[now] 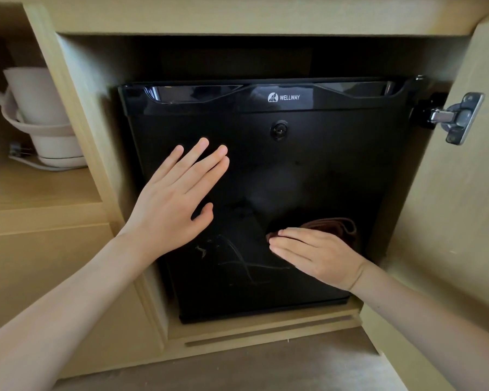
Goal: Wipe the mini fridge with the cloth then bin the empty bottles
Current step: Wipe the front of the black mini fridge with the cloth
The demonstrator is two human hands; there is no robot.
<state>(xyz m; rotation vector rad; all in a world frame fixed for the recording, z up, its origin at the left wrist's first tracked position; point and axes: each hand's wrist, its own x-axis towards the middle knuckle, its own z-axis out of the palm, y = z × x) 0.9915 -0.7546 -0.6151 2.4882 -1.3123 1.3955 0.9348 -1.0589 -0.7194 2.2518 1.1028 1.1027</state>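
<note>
- Fridge [294, 179], black, in a wooden cabinet [91, 114].
- Left hand [175, 198]: we lay it flat, outstretched, at nine o'clock on the fridge front.
- Right hand [314, 253]: outstretched, we press the brown cloth [336, 225] beneath it at five o'clock.

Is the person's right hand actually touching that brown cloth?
Touching. The head view shows the right hand lying flat over the brown cloth, pressing it against the mini fridge door.
</note>
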